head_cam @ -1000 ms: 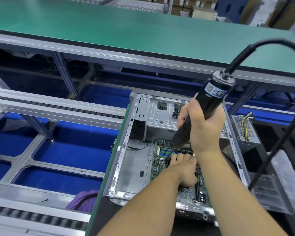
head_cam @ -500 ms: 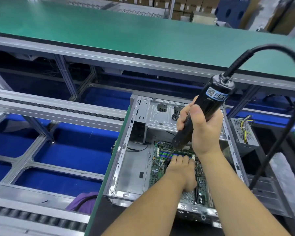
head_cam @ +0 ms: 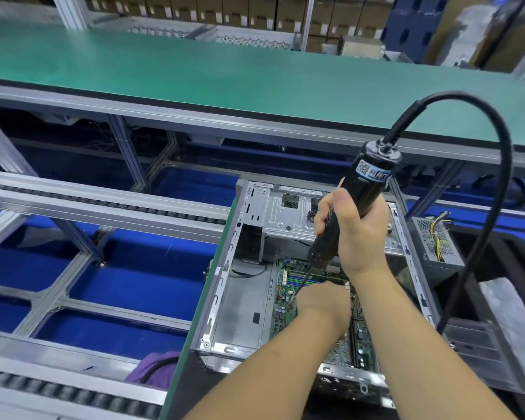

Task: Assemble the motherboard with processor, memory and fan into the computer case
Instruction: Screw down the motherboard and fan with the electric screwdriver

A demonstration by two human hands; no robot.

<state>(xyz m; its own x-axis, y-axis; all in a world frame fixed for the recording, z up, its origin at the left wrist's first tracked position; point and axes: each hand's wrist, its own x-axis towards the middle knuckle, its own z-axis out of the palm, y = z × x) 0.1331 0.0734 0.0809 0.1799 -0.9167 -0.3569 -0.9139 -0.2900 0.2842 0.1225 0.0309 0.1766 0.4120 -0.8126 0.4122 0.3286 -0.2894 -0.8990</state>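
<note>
An open grey computer case lies on the bench with the green motherboard inside it. My right hand grips a black electric screwdriver, tilted, with its thin bit reaching down to the board's left part. My left hand rests on the motherboard right beside the bit tip. The back of that hand faces me and hides its fingers. Processor, memory and fan are mostly covered by my hands and arms.
The screwdriver's black cable loops up and down the right side. A power supply with yellow wires sits right of the case. A roller conveyor runs on the left, and a green bench top lies behind.
My left hand's fingers lay flat on the board before; they are now tucked out of sight by the bit tip. The screwdriver has stayed at nearly the same spot.
</note>
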